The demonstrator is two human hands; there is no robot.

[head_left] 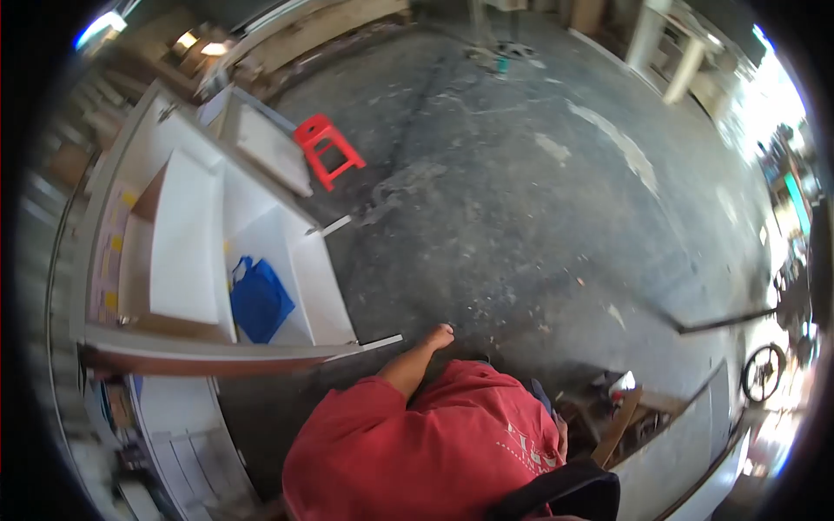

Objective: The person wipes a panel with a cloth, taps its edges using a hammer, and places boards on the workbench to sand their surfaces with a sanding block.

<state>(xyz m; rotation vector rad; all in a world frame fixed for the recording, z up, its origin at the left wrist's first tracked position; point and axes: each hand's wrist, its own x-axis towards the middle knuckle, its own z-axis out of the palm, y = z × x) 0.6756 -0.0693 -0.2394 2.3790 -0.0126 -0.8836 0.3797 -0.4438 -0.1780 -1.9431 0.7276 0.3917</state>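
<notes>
My left hand (442, 336) hangs in front of my red shirt over the grey concrete floor, its fingers curled closed. Nothing shows sticking out of it, and it touches no object. Nearest to it is a pale strip (382, 342) jutting from the corner of a white cabinet (323, 286) on the left. Inside that cabinet lies a blue bag (259, 300). My right hand does not show; the right side of my body hides that area.
A red plastic stool (328, 149) stands beyond the cabinet, beside a pale panel (265, 143). Wooden pieces (618, 427) and a large board (682, 447) lie at lower right, near a black wheel (764, 372). A dark bar (725, 321) juts in from the right.
</notes>
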